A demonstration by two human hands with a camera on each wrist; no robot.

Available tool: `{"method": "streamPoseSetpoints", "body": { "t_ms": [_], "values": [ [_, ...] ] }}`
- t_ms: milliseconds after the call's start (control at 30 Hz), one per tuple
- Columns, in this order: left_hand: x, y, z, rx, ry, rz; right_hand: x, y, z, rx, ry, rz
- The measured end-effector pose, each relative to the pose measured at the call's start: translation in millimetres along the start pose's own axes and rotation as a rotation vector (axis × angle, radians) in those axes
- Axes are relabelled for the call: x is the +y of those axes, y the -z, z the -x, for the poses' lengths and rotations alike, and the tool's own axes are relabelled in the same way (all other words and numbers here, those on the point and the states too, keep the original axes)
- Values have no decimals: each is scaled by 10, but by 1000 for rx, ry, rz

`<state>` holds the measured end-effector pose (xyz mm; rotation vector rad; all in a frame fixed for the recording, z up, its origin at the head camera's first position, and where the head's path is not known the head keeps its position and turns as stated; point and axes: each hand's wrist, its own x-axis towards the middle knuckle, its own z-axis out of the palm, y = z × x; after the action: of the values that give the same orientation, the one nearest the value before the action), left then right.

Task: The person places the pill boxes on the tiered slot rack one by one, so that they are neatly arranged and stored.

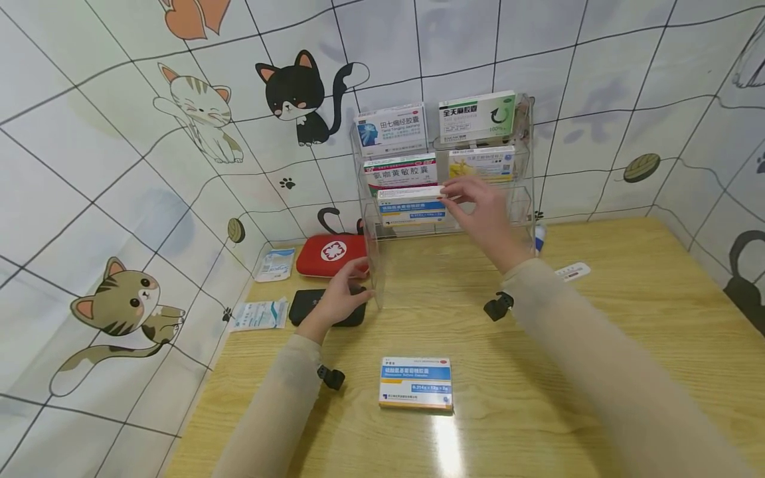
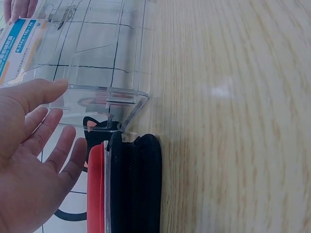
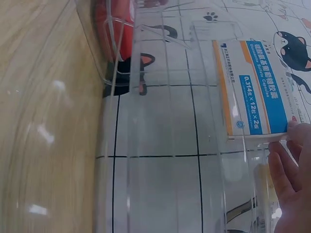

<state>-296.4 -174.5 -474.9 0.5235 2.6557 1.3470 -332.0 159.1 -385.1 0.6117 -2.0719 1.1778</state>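
Observation:
At the clear acrylic rack [image 1: 374, 272], my right hand [image 1: 483, 211] pinches the right edge of a white, blue and orange medicine box [image 1: 412, 211] between thumb and fingers. The box stands in a lower tier, printed side facing out; the right wrist view shows its label reading Glucosamine Sulfate Capsules. My left hand [image 1: 339, 297] is at the rack's lower left side, fingers spread and gently bent, holding nothing. In the left wrist view, its thumb overlaps the rack's edge. A matching medicine box [image 1: 416, 384] lies flat on the table in front.
Other medicine boxes, including a red and white one [image 1: 402, 172] and a green and white one [image 1: 478, 118], stand in the rack. Left of it lie a red first-aid case [image 1: 331, 255], a black case [image 1: 307, 305] and two packets. A white test stick [image 1: 572, 271] lies right.

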Motion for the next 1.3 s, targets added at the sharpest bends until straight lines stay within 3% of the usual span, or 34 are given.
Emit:
{"method": "streamPoseSetpoints", "body": {
  "t_ms": [333,633,767,967,1100,1300],
  "values": [
    [-5,-18,9,3,11,-11,-26,-70,136,-94,-109,-16],
    [-17,-32,48,2,-3,-13,-329,34,583,-103,-233,-124],
    [4,-21,45,6,-11,-11,-498,81,857,-195,-275,-118],
    [2,-10,35,2,-5,-13,-682,101,1262,-322,-242,-62],
    [0,-12,16,2,-3,-8,-712,103,1480,-401,-223,-46],
    [-3,-20,-10,8,5,-3,-717,101,1785,-541,-294,-30]
  ]
}}
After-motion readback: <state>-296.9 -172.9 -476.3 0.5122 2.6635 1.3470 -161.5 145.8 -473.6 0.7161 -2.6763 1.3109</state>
